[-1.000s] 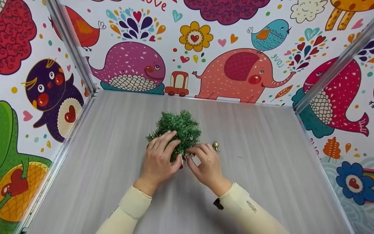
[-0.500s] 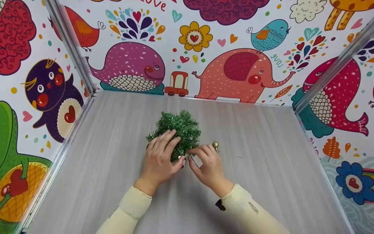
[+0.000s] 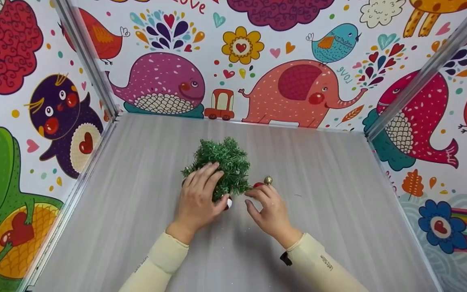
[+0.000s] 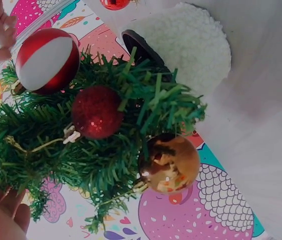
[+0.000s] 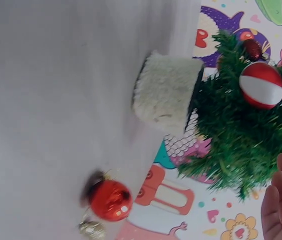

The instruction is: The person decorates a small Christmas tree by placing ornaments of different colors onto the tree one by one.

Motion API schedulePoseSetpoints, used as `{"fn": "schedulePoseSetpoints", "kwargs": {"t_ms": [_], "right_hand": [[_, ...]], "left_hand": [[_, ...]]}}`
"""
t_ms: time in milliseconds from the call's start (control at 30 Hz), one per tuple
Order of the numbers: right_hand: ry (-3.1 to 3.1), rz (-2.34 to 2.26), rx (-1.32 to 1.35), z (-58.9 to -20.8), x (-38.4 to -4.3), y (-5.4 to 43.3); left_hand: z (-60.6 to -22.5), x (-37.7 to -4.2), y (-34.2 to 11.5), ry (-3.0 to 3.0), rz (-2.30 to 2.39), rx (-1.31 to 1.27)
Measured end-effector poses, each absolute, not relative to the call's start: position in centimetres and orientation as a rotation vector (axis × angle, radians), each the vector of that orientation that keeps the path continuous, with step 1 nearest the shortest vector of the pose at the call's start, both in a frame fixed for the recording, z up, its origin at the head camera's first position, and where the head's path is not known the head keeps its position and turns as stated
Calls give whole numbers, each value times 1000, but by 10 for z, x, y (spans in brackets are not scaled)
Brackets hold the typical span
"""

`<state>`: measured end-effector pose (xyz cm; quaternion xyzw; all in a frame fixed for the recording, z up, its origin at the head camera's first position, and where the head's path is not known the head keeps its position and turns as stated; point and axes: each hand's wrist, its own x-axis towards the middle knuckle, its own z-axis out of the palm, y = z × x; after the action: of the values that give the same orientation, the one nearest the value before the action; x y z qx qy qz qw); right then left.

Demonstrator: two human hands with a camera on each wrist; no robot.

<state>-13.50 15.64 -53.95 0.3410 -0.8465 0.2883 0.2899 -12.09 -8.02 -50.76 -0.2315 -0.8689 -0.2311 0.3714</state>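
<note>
A small green Christmas tree [image 3: 225, 156] with a fluffy white base [image 5: 166, 95] stands on the table. My left hand [image 3: 198, 196] holds its near left side, fingers spread over the branches and the thumb by a red-and-white bauble [image 4: 48, 61]. A dark red glittery bauble [image 4: 97, 112] and a shiny gold bauble [image 4: 169, 164] also hang on it. Just right of the tree, my right hand [image 3: 272, 209] is apart from the branches, its fingers loosely bent with nothing between them. Beyond its fingers lies a shiny red bauble [image 5: 112, 200] on the table.
A small gold bauble [image 3: 268, 179] lies beside the red one on the grey wood-grain table [image 3: 144, 162]. Walls printed with cartoon animals [image 3: 294, 93] enclose the table at the back and both sides, with metal posts [image 3: 91, 61] at the corners.
My right hand has drawn away from the tree to the right, uncovering the red-and-white bauble more. The red bauble now shows past its fingers. The left hand has barely moved.
</note>
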Motion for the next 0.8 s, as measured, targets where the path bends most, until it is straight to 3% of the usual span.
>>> {"fn": "schedulePoseSetpoints", "kwargs": {"t_ms": [800], "right_hand": [[-2568,582,600,-590,-155,217]], "left_hand": [[-511,-122,-81,-2241,-626,-595]]}}
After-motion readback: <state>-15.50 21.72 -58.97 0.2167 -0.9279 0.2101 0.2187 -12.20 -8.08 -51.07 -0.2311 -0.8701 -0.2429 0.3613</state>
